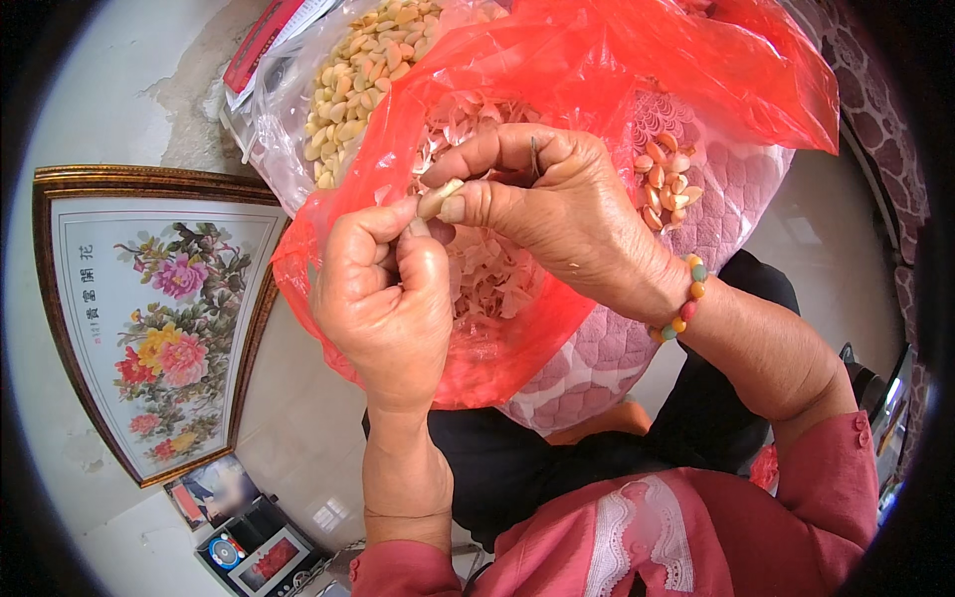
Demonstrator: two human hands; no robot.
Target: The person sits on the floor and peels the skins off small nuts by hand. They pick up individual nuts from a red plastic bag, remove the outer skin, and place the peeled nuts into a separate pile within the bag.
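My left hand [388, 291] and my right hand [545, 201] meet above a red plastic bag [492, 373], both pinching one garlic clove [440, 198] between thumbs and fingertips. Papery garlic skins [489, 276] lie inside the bag below them. Beyond my left hand, many peeled cloves [358, 89] fill a clear plastic bag [280, 127]. Right of my right hand, a small group of cloves [664, 183], some with skin on, rests on a pink quilted cloth [735, 194].
A framed flower picture [171, 321] stands at the left against the wall. Below it are a photo [213, 489] and a dark device [257, 552]. A red-edged printed item [261, 45] lies past the clear bag. Patterned fabric [880, 112] is at the far right.
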